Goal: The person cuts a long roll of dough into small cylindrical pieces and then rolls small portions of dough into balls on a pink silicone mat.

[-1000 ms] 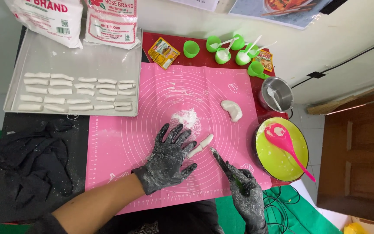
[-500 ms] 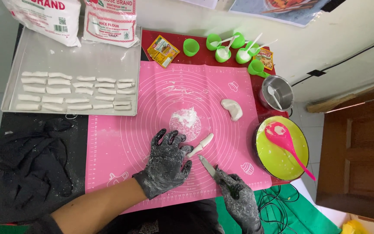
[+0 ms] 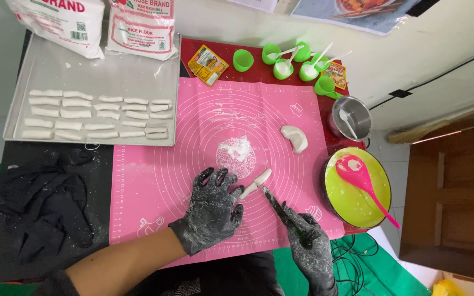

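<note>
1. Two hands in black gloves dusted with white flour work low on a pink silicone baking mat (image 3: 160,181) that covers the middle of the table.
2. Left hand (image 3: 210,211) lies palm down on the mat, its fingers (image 3: 221,178) spread wide and flat, gripping nothing.
3. A small white roll of dough (image 3: 255,183) lies on the mat just right of that hand, its near end touching or almost touching the fingertips.
4. Right hand (image 3: 308,246) is curled narrow around the handle of a dark knife (image 3: 274,201), whose tip points up and left, close beside the dough roll; whether blade and dough touch I cannot tell.
5. Above the roll sits a little heap of white flour (image 3: 237,148) on the mat, and further right a curved lump of dough (image 3: 295,138).
6. A metal tray (image 3: 100,74) at upper left carries rows of cut white dough sticks (image 3: 97,115) and, at its far edge, two flour bags (image 3: 102,24).
7. Green cups (image 3: 292,60), some with white spoons, stand along the far red edge of the table beside a yellow sachet (image 3: 208,64).
8. At right stand a steel cup (image 3: 352,118) and a lime-green plate (image 3: 357,186) with a pink spoon (image 3: 362,180) lying on it.
9. Black cloth (image 3: 34,205) is bunched at left.
</note>
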